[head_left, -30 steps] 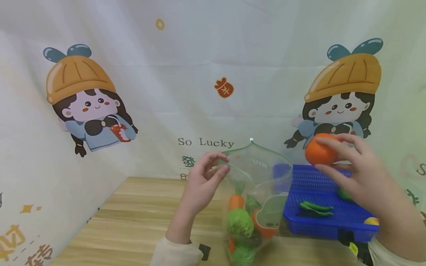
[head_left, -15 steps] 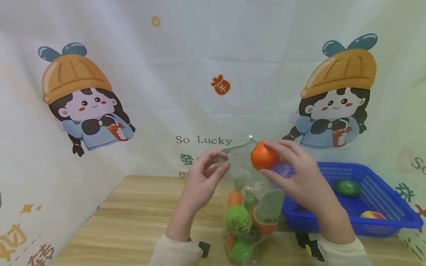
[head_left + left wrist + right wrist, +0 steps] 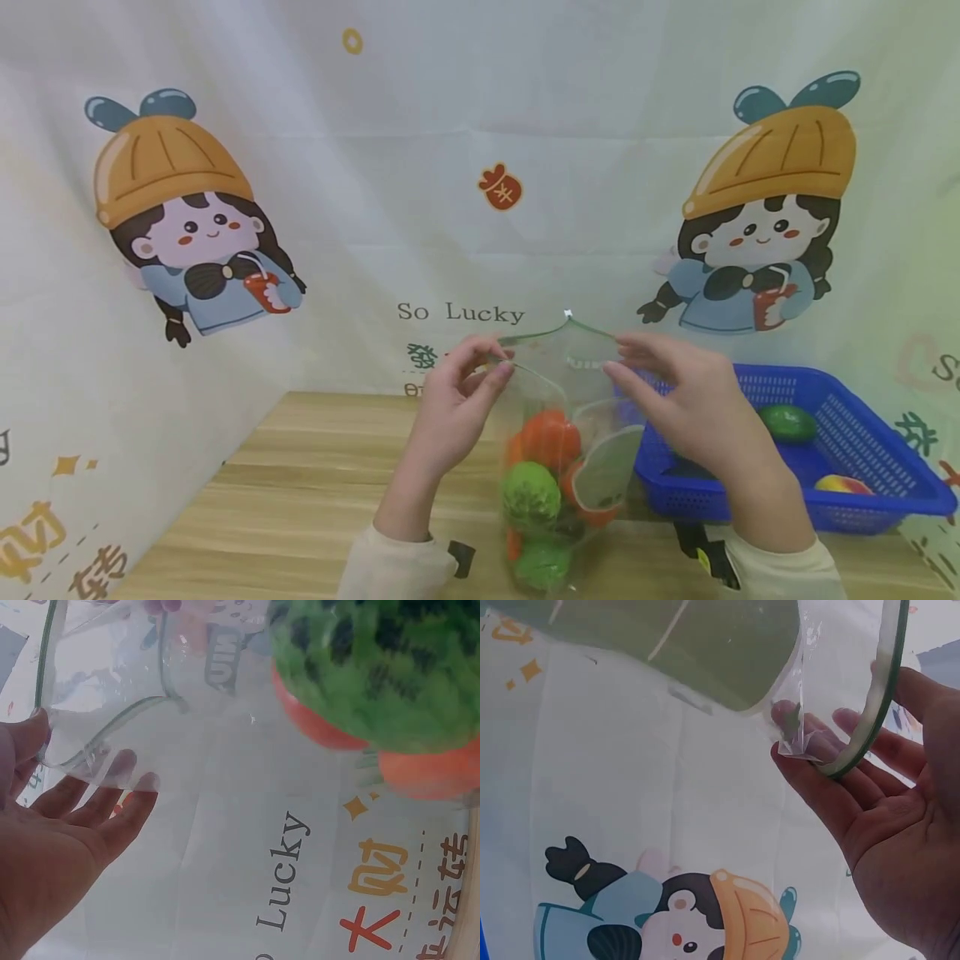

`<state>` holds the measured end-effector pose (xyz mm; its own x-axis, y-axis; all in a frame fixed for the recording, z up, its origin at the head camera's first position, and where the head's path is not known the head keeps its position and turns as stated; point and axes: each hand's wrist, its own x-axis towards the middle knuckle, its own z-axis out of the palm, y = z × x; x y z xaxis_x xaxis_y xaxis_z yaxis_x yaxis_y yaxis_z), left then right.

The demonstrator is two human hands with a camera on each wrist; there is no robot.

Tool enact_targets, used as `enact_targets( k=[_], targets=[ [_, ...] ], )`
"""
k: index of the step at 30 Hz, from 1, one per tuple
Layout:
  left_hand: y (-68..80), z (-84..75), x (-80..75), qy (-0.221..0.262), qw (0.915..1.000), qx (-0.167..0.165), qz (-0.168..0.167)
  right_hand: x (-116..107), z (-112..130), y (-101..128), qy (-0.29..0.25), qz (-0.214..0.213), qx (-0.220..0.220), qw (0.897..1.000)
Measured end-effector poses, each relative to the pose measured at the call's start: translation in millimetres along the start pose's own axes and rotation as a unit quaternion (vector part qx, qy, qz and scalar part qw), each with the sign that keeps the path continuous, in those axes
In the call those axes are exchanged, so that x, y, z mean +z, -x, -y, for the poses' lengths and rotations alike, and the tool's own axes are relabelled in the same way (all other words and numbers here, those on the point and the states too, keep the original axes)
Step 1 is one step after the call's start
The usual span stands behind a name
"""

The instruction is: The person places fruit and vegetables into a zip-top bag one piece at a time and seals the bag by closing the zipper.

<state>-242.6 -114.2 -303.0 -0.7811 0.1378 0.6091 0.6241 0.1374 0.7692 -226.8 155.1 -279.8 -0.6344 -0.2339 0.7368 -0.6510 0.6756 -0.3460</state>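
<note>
A clear zip bag (image 3: 609, 467) with a green-edged mouth stands on the wooden table, its mouth spread between both hands. My left hand (image 3: 457, 408) pinches the left rim, thumb in front and fingers behind. At the right rim is my right hand (image 3: 686, 400), with the green edge (image 3: 896, 667) running between thumb and fingers. Inside the bag, a round orange fruit (image 3: 553, 437) lies above a pale green leafy ball (image 3: 531, 492), and another green ball (image 3: 542, 562) sits at the bottom. More orange produce (image 3: 596, 508) shows beside the bag's printed panel.
On the right stands a blue perforated basket (image 3: 885, 500) holding a green avocado-like fruit (image 3: 787, 423) and a yellow-red fruit (image 3: 843, 484); my right arm hides part of it. Behind the wooden table (image 3: 300, 475) hangs a printed cloth (image 3: 420, 208).
My right hand brought the orange fruit leftward from over the basket and let it drop into the bag, then took the right rim. My left hand stayed on the left rim.
</note>
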Motion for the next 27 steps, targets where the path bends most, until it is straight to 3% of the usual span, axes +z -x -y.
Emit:
enact_targets(
  k=[9, 16, 20, 25, 27],
  targets=[
    [2.1, -2.6, -7.1, 0.020, 0.9989, -0.041, 0.006, -3.1, -5.2, -0.8, -0.008, -0.045, -0.011, 0.999],
    [0.2, -3.9, -7.7, 0.017, 0.9991, -0.027, 0.028, -3.9, -4.4, -0.9, -0.002, -0.053, -0.025, 0.998],
    [-0.6, -5.1, -7.5, 0.012, 0.9992, -0.017, 0.034, -4.2, -3.3, -2.2, -0.002, -0.055, -0.048, 0.997],
    [-0.5, -5.9, -6.9, 0.009, 0.9987, -0.029, 0.040, -7.7, -7.7, -6.6, -0.023, -0.060, -0.103, 0.993],
    [0.5, -5.1, -7.8, 0.007, 0.9983, -0.040, 0.042, -14.0, -14.7, -13.7, -0.022, -0.041, -0.104, 0.994]
  ],
)
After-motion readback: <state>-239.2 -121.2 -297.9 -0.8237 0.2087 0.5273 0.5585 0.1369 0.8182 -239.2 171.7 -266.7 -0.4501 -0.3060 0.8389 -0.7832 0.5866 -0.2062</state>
